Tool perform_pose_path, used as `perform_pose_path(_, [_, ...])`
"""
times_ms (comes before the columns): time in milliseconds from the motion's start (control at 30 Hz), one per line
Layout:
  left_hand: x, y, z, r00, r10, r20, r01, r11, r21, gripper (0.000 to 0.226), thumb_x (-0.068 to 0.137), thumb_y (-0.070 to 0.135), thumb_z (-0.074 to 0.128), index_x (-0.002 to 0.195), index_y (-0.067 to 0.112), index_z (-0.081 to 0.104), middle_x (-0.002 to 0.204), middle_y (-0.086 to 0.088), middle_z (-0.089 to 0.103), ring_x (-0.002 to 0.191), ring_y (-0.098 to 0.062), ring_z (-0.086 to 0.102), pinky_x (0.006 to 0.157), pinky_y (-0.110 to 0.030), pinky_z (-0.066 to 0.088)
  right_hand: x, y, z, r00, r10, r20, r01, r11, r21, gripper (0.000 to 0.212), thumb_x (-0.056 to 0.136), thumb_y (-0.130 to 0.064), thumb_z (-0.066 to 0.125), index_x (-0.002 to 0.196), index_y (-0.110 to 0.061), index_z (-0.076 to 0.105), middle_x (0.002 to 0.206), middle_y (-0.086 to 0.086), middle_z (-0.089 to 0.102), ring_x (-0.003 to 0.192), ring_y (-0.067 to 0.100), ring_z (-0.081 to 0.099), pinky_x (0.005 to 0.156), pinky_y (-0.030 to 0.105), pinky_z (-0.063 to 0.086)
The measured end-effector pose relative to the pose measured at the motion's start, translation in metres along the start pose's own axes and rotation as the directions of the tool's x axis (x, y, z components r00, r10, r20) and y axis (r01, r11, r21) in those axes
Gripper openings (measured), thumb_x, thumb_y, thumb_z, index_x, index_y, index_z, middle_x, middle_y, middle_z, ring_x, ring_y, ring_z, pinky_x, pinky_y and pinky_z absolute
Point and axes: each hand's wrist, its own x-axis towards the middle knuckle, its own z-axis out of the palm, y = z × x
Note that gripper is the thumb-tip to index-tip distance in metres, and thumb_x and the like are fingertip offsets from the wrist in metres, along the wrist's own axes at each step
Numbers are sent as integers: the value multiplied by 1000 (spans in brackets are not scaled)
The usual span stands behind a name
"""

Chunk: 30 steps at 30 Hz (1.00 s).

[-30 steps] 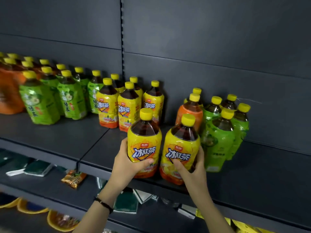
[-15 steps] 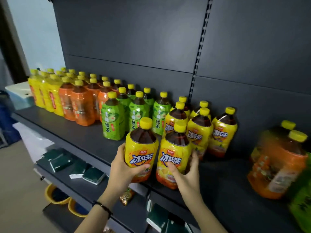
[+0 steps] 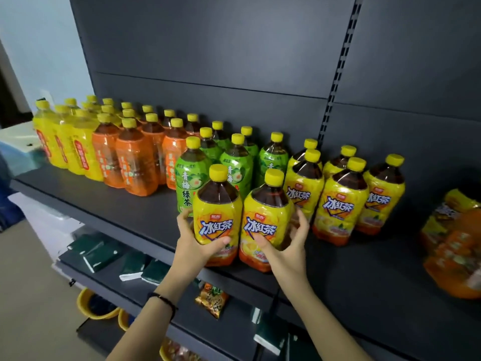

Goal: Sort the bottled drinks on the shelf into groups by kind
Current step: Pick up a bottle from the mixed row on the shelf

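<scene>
My left hand (image 3: 194,239) grips a yellow-labelled iced tea bottle (image 3: 217,214). Beside it, my right hand (image 3: 289,244) grips a second bottle of the same kind (image 3: 266,220). Both stand upright at the front edge of the dark shelf (image 3: 130,212). Behind them to the right stands a group of the same iced tea bottles (image 3: 341,201). Green tea bottles (image 3: 234,160) stand behind my hands, orange-labelled bottles (image 3: 135,157) further left, and yellow-wrapped bottles (image 3: 62,139) at the far left.
At the right edge stand blurred orange and yellow bottles (image 3: 453,243). The lower shelf holds dark green packets (image 3: 101,254) and an orange snack packet (image 3: 212,299). Yellow basins (image 3: 96,306) sit lower still. The shelf's back panel rises behind the bottles.
The two gripped bottles have travelled left along the shelf, away from the mixed bottles on the right, to the front of the sorted iced tea group. The view swung left with them.
</scene>
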Motion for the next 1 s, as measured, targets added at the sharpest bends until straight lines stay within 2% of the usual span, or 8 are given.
perform_pose_path(100, [9,2,2,994,-37,99,38,999,-10,96,43,59,87,116,40,29,114,11,62,103,-4,64,91,-40,53,-3,4,-9,997,-9,-73,6,999,-42,87,63,-43,81,129,-57,24,133,-12,47,116,2,53,95,40,52])
perform_pose_path(167, [13,4,7,987,-39,157,41,999,-11,82,55,46,89,112,41,30,116,7,60,102,-4,65,86,-32,55,-4,5,-16,993,-17,-117,7,996,-92,87,62,-51,75,131,-59,24,138,-12,45,121,4,51,99,42,50])
perform_pose_path(233, [18,4,15,978,-40,205,47,998,-30,73,64,29,88,109,39,31,116,3,60,97,0,65,76,-23,55,-4,6,-23,982,-48,-183,21,989,-146,90,64,-53,73,139,-52,23,145,-12,39,130,7,44,104,43,45])
perform_pose_path(367, [29,2,39,960,-34,277,46,998,-37,61,77,4,75,115,23,32,114,-3,59,91,3,66,71,-17,53,-2,11,-44,946,-91,-310,43,986,-159,87,79,-33,75,147,-39,21,150,-8,32,134,11,40,105,43,45])
perform_pose_path(600, [36,7,99,953,-35,302,43,999,-21,71,63,34,87,109,32,33,111,7,61,93,6,65,74,-19,54,19,13,-80,958,-57,-282,8,985,-171,91,72,-61,64,147,-50,13,152,-10,32,137,11,37,108,48,41])
perform_pose_path(733, [34,12,113,913,-45,406,77,995,-63,68,80,17,71,126,27,23,118,9,55,96,12,61,75,-14,51,19,14,-89,967,-85,-240,28,973,-230,89,81,-56,65,149,-45,10,152,-9,27,138,10,32,110,41,38])
perform_pose_path(867, [33,10,108,869,-31,494,81,993,-81,73,85,6,65,133,30,16,127,8,50,104,11,58,78,-13,50,20,16,-90,959,-92,-268,20,966,-259,88,80,-54,65,150,-43,12,150,-7,29,135,9,36,103,31,40])
perform_pose_path(1000, [36,9,106,854,3,520,40,997,-73,83,82,14,70,145,27,17,130,10,54,112,4,58,82,-13,49,15,15,-89,951,-76,-301,31,988,-150,67,79,-49,69,129,-55,24,134,-19,45,118,-13,47,93,16,46])
